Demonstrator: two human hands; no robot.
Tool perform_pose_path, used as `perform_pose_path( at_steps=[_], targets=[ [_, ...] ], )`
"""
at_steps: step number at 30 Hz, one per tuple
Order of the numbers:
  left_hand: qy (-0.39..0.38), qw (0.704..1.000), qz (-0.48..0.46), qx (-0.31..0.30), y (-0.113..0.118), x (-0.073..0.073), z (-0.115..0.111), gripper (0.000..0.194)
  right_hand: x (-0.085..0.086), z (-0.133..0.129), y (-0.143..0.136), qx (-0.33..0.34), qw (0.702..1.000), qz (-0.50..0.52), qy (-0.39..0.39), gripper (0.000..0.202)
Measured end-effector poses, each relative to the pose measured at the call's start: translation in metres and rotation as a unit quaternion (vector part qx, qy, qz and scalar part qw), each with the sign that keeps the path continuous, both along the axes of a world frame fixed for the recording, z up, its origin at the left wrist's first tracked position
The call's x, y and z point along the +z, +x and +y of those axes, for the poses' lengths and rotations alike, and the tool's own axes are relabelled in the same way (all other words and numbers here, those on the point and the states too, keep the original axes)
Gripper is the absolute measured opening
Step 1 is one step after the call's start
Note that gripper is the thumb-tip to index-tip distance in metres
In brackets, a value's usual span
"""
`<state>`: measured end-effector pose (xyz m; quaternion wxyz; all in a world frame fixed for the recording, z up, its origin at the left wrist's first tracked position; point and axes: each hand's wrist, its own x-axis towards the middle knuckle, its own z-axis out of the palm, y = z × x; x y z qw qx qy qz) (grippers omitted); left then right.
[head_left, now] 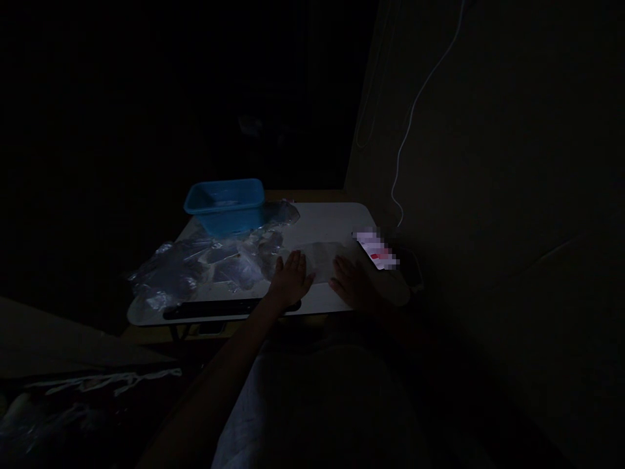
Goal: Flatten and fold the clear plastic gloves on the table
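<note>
Both hands rest on a thin, pale translucent sheet, possibly a flat plastic bag, on the white table. My left hand lies over its left side with the fingers stretched out. At its right side, my right hand lies flat, fingers extended and dimly lit. Crumpled clear plastic bags spread out just left of my left hand. Right of my right hand lies a phone with a lit screen, partly blurred out.
A blue plastic basin stands at the table's back left. A dark slot runs along the front edge. A white cable hangs down the wall at right. More plastic shows at lower left. The room is very dark.
</note>
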<state>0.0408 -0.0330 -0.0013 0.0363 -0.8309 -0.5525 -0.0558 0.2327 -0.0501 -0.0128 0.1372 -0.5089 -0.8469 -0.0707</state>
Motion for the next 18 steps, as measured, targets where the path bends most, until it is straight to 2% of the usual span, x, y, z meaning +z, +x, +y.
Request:
perform_pose_path(
  at_steps=[8, 14, 18],
  targets=[
    [-0.001, 1.000, 0.012, 0.003, 0.000, 0.002, 0.000, 0.059, -0.005, 0.003, 0.009, -0.049, 0.998, 0.024, 0.022, 0.052],
    [0.014, 1.000, 0.018, 0.007, 0.000, 0.001, -0.001, 0.060, 0.009, 0.019, -0.010, 0.037, 0.999, 0.021, 0.009, 0.047],
    [0.011, 1.000, 0.018, 0.016, 0.000, 0.001, -0.002, 0.060, 0.008, 0.031, -0.023, 0.065, 0.998, -0.002, -0.006, 0.047]
  ],
)
